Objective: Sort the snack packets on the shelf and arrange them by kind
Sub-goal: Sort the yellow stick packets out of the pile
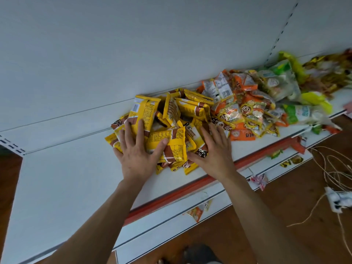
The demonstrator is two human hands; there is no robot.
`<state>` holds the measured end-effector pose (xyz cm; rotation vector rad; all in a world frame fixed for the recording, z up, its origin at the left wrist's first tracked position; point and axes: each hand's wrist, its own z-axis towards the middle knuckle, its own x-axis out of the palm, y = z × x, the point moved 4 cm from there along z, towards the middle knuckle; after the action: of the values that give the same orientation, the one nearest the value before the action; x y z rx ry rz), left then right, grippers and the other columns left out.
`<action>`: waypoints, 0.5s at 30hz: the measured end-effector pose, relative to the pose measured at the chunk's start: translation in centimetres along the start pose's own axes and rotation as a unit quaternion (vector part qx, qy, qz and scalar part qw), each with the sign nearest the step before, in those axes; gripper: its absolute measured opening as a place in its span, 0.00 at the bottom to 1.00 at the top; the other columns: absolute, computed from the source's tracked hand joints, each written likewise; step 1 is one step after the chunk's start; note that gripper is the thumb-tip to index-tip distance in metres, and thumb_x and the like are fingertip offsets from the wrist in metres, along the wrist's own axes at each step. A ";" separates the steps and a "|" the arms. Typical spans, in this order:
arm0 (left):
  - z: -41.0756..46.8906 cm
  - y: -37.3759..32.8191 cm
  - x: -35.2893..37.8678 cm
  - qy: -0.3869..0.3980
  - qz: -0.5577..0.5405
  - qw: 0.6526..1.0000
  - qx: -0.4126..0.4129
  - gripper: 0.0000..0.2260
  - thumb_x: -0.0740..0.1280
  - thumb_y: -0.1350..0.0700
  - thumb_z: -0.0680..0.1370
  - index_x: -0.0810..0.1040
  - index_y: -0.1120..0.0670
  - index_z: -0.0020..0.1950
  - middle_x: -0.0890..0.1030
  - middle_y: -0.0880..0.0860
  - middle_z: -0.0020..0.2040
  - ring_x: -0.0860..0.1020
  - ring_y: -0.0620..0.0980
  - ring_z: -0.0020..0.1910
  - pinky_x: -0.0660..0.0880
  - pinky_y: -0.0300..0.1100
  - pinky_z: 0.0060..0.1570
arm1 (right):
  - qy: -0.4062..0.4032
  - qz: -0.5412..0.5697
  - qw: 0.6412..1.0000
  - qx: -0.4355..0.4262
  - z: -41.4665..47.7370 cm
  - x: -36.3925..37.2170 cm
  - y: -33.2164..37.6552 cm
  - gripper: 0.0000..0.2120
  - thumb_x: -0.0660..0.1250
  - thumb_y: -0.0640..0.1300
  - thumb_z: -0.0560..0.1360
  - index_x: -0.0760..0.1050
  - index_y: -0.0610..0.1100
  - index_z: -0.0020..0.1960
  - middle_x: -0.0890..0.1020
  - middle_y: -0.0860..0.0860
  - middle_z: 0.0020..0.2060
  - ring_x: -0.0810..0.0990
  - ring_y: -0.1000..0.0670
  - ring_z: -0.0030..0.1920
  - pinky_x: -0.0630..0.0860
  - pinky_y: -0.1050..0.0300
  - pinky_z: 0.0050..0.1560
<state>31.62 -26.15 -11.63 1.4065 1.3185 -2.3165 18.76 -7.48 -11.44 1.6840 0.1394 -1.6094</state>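
Note:
A heap of yellow-and-brown snack packets [171,115] lies on the white shelf [62,174], near its middle. My left hand [137,151] presses flat on the heap's left side, fingers spread, the thumb lying over one yellow packet [174,147]. On the heap's right side rests my right hand [213,151], fingers straight and spread. Right of the heap sits a pile of orange packets with a cartoon face [245,111]. Further right lie green-and-white packets [280,80], then blurred dark yellow-brown packets [327,73].
The shelf's front edge carries a red strip [171,197]. A lower shelf [198,212] holds a few loose packets. On the wooden floor at the right lie a white power strip [337,201] and loose thin cables [335,168]. The shelf's left part is bare.

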 end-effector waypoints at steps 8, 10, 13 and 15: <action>0.5 -0.9 1.3 0.001 0.013 1.000 -0.008 0.43 0.48 0.21 0.68 0.45 0.37 0.79 0.42 0.45 0.81 0.42 0.51 0.79 0.44 0.66 0.73 | -0.012 0.030 0.999 -0.003 0.9 -0.2 -0.9 0.49 0.58 0.75 0.64 0.59 0.50 0.78 0.51 0.49 0.79 0.43 0.46 0.79 0.49 0.37 0.75; 0.6 -1.0 1.4 0.013 0.024 1.000 -0.011 0.43 0.47 0.21 0.68 0.43 0.37 0.79 0.41 0.45 0.81 0.42 0.51 0.79 0.44 0.66 0.73 | -0.003 0.031 1.000 0.000 1.1 -0.3 -1.0 0.50 0.58 0.75 0.63 0.58 0.50 0.78 0.51 0.50 0.80 0.42 0.47 0.79 0.48 0.37 0.75; 0.7 -1.0 1.3 0.027 0.036 0.999 -0.014 0.45 0.45 0.19 0.66 0.43 0.39 0.79 0.41 0.46 0.81 0.42 0.52 0.79 0.44 0.67 0.73 | 0.018 0.051 0.999 0.001 1.0 -0.6 -1.0 0.53 0.59 0.78 0.60 0.57 0.51 0.78 0.49 0.51 0.80 0.41 0.48 0.79 0.46 0.37 0.75; 0.6 -1.1 0.7 0.016 0.047 0.999 -0.016 0.46 0.47 0.20 0.67 0.45 0.40 0.79 0.42 0.46 0.81 0.42 0.53 0.79 0.43 0.66 0.73 | 0.039 0.072 0.997 -0.001 1.0 -1.1 -1.0 0.57 0.59 0.82 0.58 0.55 0.53 0.79 0.48 0.52 0.80 0.39 0.49 0.79 0.43 0.37 0.75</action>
<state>30.29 -25.72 -11.44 1.4684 1.2639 -2.2118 17.17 -6.92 -10.86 1.7157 0.0564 -1.4380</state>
